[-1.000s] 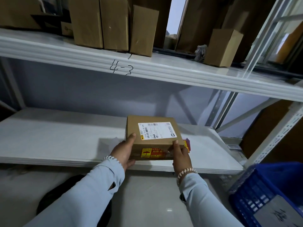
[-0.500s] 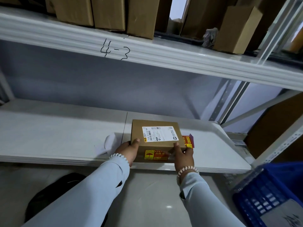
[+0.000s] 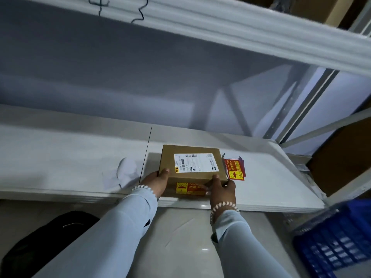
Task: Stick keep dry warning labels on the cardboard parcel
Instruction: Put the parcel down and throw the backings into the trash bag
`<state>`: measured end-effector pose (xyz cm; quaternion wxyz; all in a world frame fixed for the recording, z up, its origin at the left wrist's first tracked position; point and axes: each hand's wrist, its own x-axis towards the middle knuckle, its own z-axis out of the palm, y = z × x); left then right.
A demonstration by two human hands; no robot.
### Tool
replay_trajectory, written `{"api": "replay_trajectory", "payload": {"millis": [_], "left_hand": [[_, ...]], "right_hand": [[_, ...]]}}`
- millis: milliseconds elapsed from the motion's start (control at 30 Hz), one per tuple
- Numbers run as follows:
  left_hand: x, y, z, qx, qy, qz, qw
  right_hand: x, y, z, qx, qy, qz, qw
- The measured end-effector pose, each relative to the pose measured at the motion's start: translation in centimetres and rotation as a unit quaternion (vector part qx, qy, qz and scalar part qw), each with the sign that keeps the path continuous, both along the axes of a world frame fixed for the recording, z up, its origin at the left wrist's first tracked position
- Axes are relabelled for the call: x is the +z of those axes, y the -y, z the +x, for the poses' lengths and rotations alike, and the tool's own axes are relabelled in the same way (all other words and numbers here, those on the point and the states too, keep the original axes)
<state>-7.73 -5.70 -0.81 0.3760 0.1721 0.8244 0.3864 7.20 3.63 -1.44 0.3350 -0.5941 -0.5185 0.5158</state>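
Shelf (image 3: 80,157) front edge: parcel (image 3: 190,163), both hands.

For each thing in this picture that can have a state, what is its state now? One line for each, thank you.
Cardboard parcel: closed, flat on the shelf, shipping label up.
Keep dry label: stuck on the parcel's front side.
Spare keep dry labels: loose stack, lying right of the parcel.
Left hand: holding the parcel's left front corner.
Right hand: pressing the front label.
Blue crate: contents unclear.
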Motion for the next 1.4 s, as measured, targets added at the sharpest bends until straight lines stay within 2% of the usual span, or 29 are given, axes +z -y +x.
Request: {"api": "replay_trajectory", "payload": {"millis": [167,300,400,467,533,600,700,900,1033,1233,1300,1400], "left_hand": [[-0.5,-0.7,0.0,-0.011,-0.057,-0.021,0.998],[-1.1,-1.4,0.0,0.01,-0.046,0.016,0.999],[-0.8,-1.4,-0.2,-0.014,-0.08,-0.015,0.997],[-0.2,-1.1,-0.4,-0.022,-0.099,-0.037,0.994],[0.4,-0.5,-1.0,-0.003,-0.107,-0.043,0.993],[1.1,0.4,-1.8,0.02,-0.131,-0.03,0.991],[1.7,2.0,-3.4,0.022,-0.161,-0.027,0.986],[0.5,5.6,-8.8,0.065,-0.187,-0.066,0.978],[-0.8,7.6,-11.8,0.055,-0.187,-0.129,0.972],[-2.4,9.4,-13.7,0.025,-0.166,-0.172,0.971],[-3.1,9.7,-14.3,0.014,-0.17,-0.182,0.968],[-3.6,9.7,-14.2,-0.02,-0.179,-0.18,0.967]], "right_hand": [[-0.8,-1.6,-0.7,0.015,0.029,0.013,0.999],[-1.3,-2.6,-0.9,0.017,0.043,0.022,0.999],[-1.2,-2.8,-1.2,0.014,0.066,0.01,0.998],[-0.6,-2.6,-1.8,-0.026,0.096,0.03,0.995],[0.5,-2.1,-2.6,-0.081,0.169,0.113,0.976],[1.9,-0.8,-3.7,-0.066,0.21,0.23,0.948],[3.0,1.8,-6.1,0.045,0.237,0.366,0.899],[1.3,7.5,-11.0,0.239,0.228,0.473,0.816],[-0.7,9.7,-12.8,0.346,0.234,0.45,0.789],[-3.7,11.1,-14.2,0.498,0.358,0.287,0.736],[-4.7,11.4,-14.5,0.522,0.401,0.249,0.711],[-5.6,11.4,-14.9,0.526,0.426,0.249,0.692]]}}
